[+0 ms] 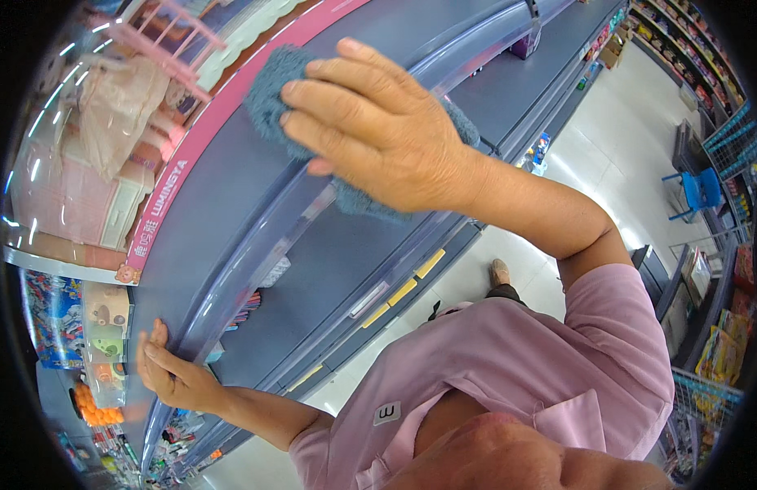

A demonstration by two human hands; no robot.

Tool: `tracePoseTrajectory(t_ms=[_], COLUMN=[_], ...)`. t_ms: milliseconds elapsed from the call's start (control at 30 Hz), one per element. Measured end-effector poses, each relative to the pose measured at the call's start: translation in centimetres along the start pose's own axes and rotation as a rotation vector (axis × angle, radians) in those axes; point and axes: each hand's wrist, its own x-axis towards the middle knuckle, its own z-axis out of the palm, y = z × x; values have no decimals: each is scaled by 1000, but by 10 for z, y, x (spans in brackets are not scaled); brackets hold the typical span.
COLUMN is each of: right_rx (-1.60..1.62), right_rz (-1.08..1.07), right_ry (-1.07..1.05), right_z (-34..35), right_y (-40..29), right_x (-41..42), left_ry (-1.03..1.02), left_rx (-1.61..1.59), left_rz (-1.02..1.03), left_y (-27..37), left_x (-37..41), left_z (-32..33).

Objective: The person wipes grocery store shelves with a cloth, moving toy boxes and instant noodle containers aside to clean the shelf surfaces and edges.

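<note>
My right hand [384, 135] is spread over a blue-grey fluffy cloth [274, 98]. The cloth lies on a grey shelf board [256, 165] and hangs over the clear plastic rail [231, 272] along its front edge. Lower left, my left hand [176, 376] is empty, with slightly blurred, loosely bent fingers beside the same rail. Whether it touches the rail is hard to tell. Behind the cloth runs the pink printed edge [188, 141] of a large toy display box with a clear front.
Boxed toys [106, 324] and orange balls [97, 404] stand past my left hand. A lower shelf [329, 257] carries yellow label strips [403, 293]. To the right are a pale tiled floor [586, 159], a blue chair [699, 188] and stocked shelves [690, 55].
</note>
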Motion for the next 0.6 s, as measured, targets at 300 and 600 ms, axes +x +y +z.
tracePoseTrajectory(t_ms=[300,600], right_rx=[-174,-135], right_rz=[-5,150], right_ry=[-63,180], right_z=[-82,-168], right_y=[141,290], right_x=[-44,-70], left_ry=[62,-168], left_rx=[-47,-232], left_rz=[138,159], left_y=[185,354], left_x=[30,64], left_z=[29,114])
